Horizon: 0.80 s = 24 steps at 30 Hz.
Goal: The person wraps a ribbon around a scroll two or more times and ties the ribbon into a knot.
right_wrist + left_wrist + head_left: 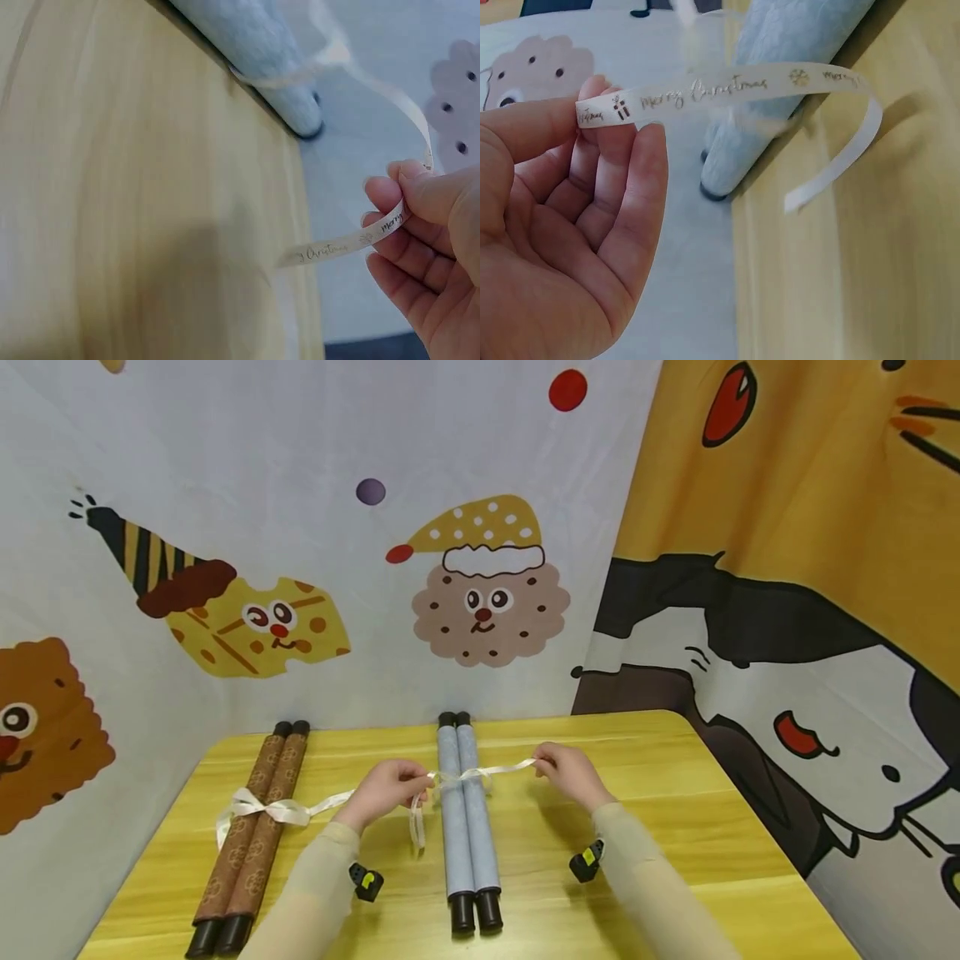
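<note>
Two light blue rolls (468, 827) with black end caps lie side by side on the table. A thin white ribbon (506, 769) runs round their upper part and crosses over the top. To the left of the rolls, my left hand (386, 789) pinches one end of it between thumb and fingers, and a loose tail hangs below. My right hand (570, 772) pinches the other end off to the right, the stretch between drawn nearly straight. Gold "Merry Christmas" print shows on the ribbon (705, 95) in the left wrist view. Its right tail (337, 246) curls down past the fingers.
Two brown patterned rolls (255, 827), tied with a white ribbon bow (266, 807), lie at the left of the yellow wood-grain table (637, 893). Behind the table's far edge hangs a cartoon-printed curtain (300, 443).
</note>
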Tool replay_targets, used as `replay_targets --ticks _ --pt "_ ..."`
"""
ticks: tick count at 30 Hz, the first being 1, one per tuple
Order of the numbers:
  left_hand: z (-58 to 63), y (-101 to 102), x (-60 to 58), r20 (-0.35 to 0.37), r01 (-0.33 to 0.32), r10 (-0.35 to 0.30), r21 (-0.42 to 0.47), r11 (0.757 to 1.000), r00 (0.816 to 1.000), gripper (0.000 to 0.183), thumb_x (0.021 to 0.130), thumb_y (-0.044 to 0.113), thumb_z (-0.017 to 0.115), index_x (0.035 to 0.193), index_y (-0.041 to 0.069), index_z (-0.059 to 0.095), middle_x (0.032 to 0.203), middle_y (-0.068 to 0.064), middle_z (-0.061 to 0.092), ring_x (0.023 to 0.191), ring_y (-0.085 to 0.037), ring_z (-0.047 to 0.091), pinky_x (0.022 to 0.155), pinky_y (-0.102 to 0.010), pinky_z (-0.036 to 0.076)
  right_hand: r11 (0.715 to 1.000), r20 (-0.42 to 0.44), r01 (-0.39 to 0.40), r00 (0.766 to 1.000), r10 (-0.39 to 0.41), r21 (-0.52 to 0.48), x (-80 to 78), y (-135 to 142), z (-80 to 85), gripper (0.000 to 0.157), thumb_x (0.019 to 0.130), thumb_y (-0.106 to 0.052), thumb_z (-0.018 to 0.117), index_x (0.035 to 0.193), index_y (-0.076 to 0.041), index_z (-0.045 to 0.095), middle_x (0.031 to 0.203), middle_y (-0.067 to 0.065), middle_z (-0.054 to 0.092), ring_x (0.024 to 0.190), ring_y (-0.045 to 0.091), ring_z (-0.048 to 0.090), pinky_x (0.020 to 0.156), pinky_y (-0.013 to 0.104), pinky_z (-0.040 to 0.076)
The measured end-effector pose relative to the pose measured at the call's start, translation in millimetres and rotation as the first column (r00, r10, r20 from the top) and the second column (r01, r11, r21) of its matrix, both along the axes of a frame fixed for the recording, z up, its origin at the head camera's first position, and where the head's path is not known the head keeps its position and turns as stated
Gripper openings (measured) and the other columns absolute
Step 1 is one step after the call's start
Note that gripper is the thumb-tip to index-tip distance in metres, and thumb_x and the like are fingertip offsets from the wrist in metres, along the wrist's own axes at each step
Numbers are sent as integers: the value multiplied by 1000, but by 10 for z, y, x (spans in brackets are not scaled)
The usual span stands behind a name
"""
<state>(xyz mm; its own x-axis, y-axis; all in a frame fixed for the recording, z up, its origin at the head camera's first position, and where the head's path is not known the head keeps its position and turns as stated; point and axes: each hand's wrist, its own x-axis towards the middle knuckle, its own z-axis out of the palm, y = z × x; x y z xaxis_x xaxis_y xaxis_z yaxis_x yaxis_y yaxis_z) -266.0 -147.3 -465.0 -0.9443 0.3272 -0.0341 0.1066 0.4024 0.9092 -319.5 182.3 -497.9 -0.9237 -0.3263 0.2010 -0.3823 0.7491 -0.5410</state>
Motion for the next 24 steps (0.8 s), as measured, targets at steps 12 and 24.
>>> replay_targets --ticks 12,24 --pt "-29 -623 81 -59 -118 111 -131 984 992 14 100 12 60 90 4 67 75 -7 61 69 -22 61 69 -43 53 999 -36 24 999 -23 23 136 543 139 10 98 -14 63 88 -15 61 74 -3 61 58 12 45 55 30 39" --pt "-233 -575 5 -297 -313 195 -427 849 935 13 98 11 61 92 6 70 73 2 61 62 -15 53 61 -37 46 997 -102 -23 994 30 72 223 603 189 13 95 -11 66 84 -12 60 71 -2 61 56 9 44 54 28 39"
